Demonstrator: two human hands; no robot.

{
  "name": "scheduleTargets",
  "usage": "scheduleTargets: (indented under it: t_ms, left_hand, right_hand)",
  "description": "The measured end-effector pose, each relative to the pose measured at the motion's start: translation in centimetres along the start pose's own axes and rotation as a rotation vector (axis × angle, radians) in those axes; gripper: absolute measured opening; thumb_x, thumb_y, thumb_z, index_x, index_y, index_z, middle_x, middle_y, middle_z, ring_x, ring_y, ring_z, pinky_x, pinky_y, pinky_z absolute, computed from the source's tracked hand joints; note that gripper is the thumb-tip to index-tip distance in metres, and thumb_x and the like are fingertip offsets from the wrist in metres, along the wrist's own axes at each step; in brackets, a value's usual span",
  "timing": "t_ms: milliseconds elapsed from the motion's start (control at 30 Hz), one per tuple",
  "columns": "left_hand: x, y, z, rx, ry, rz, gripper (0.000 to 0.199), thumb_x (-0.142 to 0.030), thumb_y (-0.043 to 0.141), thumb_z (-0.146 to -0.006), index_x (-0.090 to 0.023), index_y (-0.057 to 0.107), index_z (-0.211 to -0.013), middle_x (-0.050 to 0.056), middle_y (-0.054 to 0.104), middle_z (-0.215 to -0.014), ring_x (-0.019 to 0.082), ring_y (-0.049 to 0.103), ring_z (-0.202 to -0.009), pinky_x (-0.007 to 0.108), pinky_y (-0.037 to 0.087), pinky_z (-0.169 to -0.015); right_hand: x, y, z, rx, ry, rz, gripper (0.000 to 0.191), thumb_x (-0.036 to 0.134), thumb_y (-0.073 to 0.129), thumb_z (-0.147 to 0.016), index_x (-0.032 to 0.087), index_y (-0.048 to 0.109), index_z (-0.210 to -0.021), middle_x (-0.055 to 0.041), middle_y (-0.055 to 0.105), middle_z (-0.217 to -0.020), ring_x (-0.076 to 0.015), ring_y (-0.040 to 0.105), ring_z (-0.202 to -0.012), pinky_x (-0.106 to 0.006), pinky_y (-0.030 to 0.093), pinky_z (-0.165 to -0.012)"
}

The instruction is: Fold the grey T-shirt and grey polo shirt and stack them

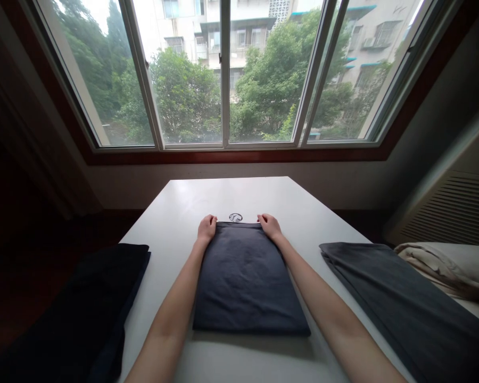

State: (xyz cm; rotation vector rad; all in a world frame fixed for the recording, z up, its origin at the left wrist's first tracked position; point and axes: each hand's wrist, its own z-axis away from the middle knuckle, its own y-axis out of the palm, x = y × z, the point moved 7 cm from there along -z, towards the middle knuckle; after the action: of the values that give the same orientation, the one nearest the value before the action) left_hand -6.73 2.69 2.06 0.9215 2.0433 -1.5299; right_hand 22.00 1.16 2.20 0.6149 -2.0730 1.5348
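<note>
Folded dark blue-grey trousers (247, 282) lie flat on the white table (227, 194), with a band-like edge at the far side. My left hand (207, 228) is closed on the far left corner of the trousers, fingers pinched. Over at the far right corner, my right hand (269, 225) pinches the cloth the same way. Both forearms run along the sides of the folded cloth. Just beyond its far edge, between the hands, is a small round black-and-white mark or emblem (235, 217).
Black cloth (83, 308) hangs over the table's left side. Dark grey folded trousers (399, 298) lie at the right, partly beside a beige cloth (451, 266). A window (223, 146) is behind the table, and a slatted unit (455, 207) stands at right.
</note>
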Motion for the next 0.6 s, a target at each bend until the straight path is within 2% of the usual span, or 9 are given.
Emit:
scheduleTargets:
  t_ms: [133,300,600]
  left_hand:
    - [1.5,-1.7,0.9,-0.042,-0.024,0.124,0.020,-0.029,0.046,-0.094,-0.018,0.062,-0.092,0.007,0.070,-0.094,0.018,0.064,-0.089,0.028,0.047,-0.082]
    - [2.7,-3.2,1.9,-0.103,-0.059,0.265,0.016,-0.020,0.047,-0.090,-0.017,0.061,-0.098,0.009,0.069,-0.103,0.017,0.065,-0.097,0.028,0.049,-0.086]
    - [2.8,-4.2,4.2,-0.147,-0.090,0.340,0.018,-0.009,0.047,-0.084,-0.016,0.061,-0.094,0.010,0.070,-0.102,0.017,0.066,-0.096,0.032,0.052,-0.088]
  right_hand:
    - [-3.1,-2.0,0.5,-0.096,0.054,-0.154,0.048,0.048,0.032,-0.091,0.014,0.065,-0.087,-0.0119,0.070,-0.090,-0.0193,0.060,-0.083,-0.027,0.044,-0.074]
    - [-6.3,-3.8,2.0,-0.205,0.102,-0.267,0.048,0.055,0.037,-0.085,0.015,0.064,-0.083,-0.0142,0.071,-0.093,-0.0218,0.061,-0.087,-0.030,0.046,-0.077]
    - [-7.6,-4.1,3.7,-0.242,0.089,-0.404,0.045,0.056,0.048,-0.076,0.016,0.066,-0.080,-0.0135,0.071,-0.086,-0.0235,0.063,-0.083,-0.034,0.048,-0.077]
